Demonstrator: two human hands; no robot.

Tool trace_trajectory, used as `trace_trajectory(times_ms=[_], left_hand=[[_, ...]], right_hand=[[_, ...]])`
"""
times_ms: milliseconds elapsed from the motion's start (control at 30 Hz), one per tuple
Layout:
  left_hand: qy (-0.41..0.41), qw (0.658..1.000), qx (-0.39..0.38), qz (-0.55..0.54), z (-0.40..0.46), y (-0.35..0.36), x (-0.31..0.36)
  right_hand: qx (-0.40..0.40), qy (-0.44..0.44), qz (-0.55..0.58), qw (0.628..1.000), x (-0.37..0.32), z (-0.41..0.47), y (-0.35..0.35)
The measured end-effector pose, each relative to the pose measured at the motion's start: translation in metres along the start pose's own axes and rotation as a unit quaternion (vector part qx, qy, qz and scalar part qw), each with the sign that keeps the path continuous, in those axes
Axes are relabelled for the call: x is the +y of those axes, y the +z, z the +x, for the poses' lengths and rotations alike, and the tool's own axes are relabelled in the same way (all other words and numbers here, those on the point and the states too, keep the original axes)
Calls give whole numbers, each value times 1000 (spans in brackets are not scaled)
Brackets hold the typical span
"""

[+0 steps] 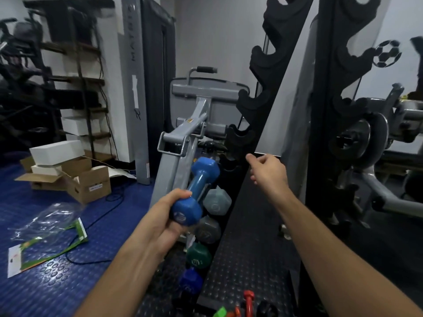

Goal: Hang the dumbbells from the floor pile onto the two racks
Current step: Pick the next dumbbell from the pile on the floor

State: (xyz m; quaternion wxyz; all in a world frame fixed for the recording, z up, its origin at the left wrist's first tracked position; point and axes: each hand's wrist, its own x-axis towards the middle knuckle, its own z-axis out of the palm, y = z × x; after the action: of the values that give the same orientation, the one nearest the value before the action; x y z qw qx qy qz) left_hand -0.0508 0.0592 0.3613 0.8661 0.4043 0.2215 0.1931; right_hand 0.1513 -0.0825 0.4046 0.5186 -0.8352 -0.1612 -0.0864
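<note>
Gripping the lower head of a blue dumbbell (196,193), the left hand (169,216) is curling its fingers around the near end while the far head is tilting up toward the centre of the frame. Its palm side is turned away from the camera, so how the thumb is lying cannot be made out. The right hand (267,169) is reaching toward the middle of the frame with fingers loosely relaxed and holding nothing; its fingertips are facing away and are partly hidden by the back of the hand.

Just behind the blue dumbbell, the near rack (263,92) is rising diagonally toward the upper centre, its black hooked cradles in the upper part showing bare. Lower down, dumbbells are sitting on it: 2 grey heads (216,202), a green head (198,257) and a dark blue head (190,281), each showing only 1 end, with numbers too blurred to read. The second rack (338,65) is standing at right, its top cut off by the frame's upper edge.

At the bottom centre, the floor pile (242,307) is showing only as red, orange, green and black pieces, cropped by the lower edge. A grey exercise machine (194,124) is standing behind the near rack, partly blocked by it. Cardboard boxes (75,175) are lying at centre left on the blue floor mat (45,291).
</note>
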Motion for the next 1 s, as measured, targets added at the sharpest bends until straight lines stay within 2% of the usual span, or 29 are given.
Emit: trace_trajectory(times_ms=[100,200,300,433,733,1000], left_hand=[[33,999,21,5,19,11,12],[58,998,24,25,44,31,27],[45,998,8,41,79,55,38],[46,996,28,75,118,80,41],[125,972,89,176,134,118,31],[133,960,13,246,141,112,39]], right_hand=[[27,2,8,1000,7,3,4],[-5,-33,40,999,1,8,11],[-16,-66,51,996,-3,12,21],[-14,-77,61,995,-4,13,24],[-30,-95,79,992,3,18,21],[-31,-84,93,992,2,16,24]])
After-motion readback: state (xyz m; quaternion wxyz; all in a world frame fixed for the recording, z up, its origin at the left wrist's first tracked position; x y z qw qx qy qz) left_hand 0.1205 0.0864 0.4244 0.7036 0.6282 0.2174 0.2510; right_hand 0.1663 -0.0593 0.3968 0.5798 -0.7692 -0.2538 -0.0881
